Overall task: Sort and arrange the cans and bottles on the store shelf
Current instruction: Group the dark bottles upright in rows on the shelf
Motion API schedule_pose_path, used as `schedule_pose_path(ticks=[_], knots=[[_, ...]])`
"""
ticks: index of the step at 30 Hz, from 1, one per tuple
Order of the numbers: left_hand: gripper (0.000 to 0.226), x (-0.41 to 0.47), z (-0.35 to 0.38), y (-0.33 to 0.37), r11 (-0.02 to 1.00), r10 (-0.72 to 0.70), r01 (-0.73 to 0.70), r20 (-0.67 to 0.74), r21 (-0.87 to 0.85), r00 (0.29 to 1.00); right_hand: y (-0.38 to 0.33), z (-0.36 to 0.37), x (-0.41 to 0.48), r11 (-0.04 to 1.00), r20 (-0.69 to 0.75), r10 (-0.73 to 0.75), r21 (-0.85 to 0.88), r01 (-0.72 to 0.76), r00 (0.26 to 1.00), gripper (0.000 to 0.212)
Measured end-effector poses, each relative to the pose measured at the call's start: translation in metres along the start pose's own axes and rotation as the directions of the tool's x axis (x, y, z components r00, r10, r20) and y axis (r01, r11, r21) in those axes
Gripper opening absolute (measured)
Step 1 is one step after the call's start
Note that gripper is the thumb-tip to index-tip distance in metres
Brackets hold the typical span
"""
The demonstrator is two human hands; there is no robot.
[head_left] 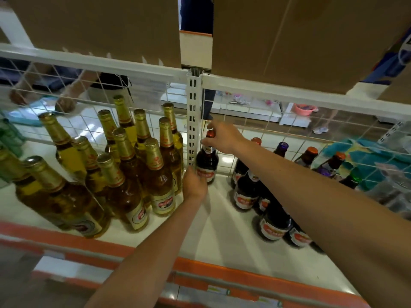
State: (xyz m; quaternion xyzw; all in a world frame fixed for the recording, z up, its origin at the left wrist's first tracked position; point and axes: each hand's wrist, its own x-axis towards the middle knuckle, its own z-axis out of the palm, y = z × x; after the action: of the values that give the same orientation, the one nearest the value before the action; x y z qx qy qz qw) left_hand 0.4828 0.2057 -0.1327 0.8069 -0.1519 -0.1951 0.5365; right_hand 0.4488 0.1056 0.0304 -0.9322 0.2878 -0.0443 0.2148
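A dark bottle (208,162) with a red cap and red label stands at the back of the white shelf (220,223), beside the white slotted post (193,121). My right hand (222,136) pinches its neck near the cap. My left hand (194,184) wraps around its lower body from the left. Several golden bottles (133,170) with gold foil necks crowd the shelf's left half. More dark bottles (251,190) with red labels stand to the right, some with orange, purple or green caps.
A white wire mesh (278,138) backs the shelf. Cardboard boxes (300,36) sit on the shelf above. An orange price rail (222,276) runs along the front edge. Green bottles (9,138) are at far left. People's feet show beyond the mesh.
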Motion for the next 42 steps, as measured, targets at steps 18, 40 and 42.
schedule_pose_path(ticks=[18,40,42], knots=[[0.067,-0.028,-0.013,-0.019,0.951,0.148,-0.074,0.23,-0.301,0.962,0.01,0.005,-0.046,0.977,0.032,-0.118,-0.173,0.122,0.992,0.034],[0.068,-0.158,0.018,-0.016,0.972,0.2,-0.225,0.268,0.065,0.943,0.044,-0.032,-0.166,0.95,0.179,-0.063,-0.292,0.114,0.982,0.037],[0.065,-0.158,0.025,-0.014,0.972,0.197,-0.224,0.268,0.073,0.943,0.053,-0.032,-0.17,0.949,0.164,-0.034,-0.305,0.084,0.986,0.036]])
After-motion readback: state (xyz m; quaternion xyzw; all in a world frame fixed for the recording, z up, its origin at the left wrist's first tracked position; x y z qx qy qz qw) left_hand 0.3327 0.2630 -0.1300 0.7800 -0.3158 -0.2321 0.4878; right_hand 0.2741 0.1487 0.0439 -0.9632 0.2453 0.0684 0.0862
